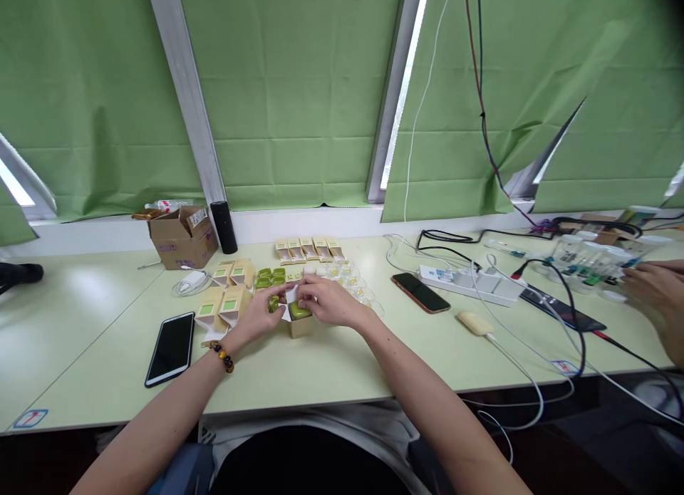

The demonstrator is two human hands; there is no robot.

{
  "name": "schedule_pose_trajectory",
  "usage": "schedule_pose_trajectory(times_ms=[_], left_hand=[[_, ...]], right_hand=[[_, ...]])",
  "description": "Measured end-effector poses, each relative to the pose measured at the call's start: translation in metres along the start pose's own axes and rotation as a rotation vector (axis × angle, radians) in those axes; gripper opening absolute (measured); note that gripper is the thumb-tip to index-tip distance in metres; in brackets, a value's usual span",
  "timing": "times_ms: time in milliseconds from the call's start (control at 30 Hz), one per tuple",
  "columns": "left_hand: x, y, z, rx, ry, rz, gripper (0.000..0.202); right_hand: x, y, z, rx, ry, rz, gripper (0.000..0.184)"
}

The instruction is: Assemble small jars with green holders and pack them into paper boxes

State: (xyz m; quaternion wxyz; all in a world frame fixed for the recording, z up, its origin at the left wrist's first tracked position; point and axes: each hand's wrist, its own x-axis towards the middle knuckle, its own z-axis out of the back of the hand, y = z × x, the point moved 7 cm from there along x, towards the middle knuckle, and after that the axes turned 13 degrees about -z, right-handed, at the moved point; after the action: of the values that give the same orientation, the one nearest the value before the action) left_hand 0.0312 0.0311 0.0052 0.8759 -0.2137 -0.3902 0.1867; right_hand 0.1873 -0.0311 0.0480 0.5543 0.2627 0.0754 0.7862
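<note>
In front of me a small cardboard box (pixel 302 328) stands open on the table, its white inner flap (pixel 287 314) raised. A rounded green case (pixel 300 310) sits in the mouth of the box. My right hand (pixel 327 300) has its fingers closed on the green case from the right. My left hand (pixel 263 311) pinches at the box's flap from the left. Another green piece (pixel 273 304) shows between its thumb and fingers; whether it is held or lies behind, I cannot tell. Just beyond lie several green cases (pixel 271 276) in rows.
Opened small boxes (pixel 231 304) stand left, more boxes (pixel 310 250) behind. Clear plastic pieces (pixel 353 281) lie right of my hands. Around are a tablet (pixel 171 349), a phone (pixel 421 293), a power strip (pixel 473 284) and loose cables. Another person's hand (pixel 655 295) is at clear containers far right.
</note>
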Motion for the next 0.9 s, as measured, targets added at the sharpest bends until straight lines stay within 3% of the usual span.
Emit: schedule_pose_trajectory(times_ms=[367, 500, 667, 900], left_hand=[[-0.001, 0.004, 0.001, 0.009, -0.005, 0.024, 0.06], [0.001, -0.001, 0.004, -0.018, -0.012, 0.026, 0.058], [0.002, -0.004, 0.005, -0.084, -0.007, 0.04, 0.051], [0.0, -0.004, 0.002, -0.012, 0.0, 0.015, 0.043]], right_hand=[[0.005, -0.002, -0.018, -0.054, 0.016, -0.073, 0.011], [0.005, -0.003, -0.01, 0.042, -0.004, -0.075, 0.006], [0.005, -0.018, 0.013, 0.146, -0.127, -0.167, 0.023], [0.006, -0.035, -0.003, 0.232, 0.053, -0.241, 0.045]])
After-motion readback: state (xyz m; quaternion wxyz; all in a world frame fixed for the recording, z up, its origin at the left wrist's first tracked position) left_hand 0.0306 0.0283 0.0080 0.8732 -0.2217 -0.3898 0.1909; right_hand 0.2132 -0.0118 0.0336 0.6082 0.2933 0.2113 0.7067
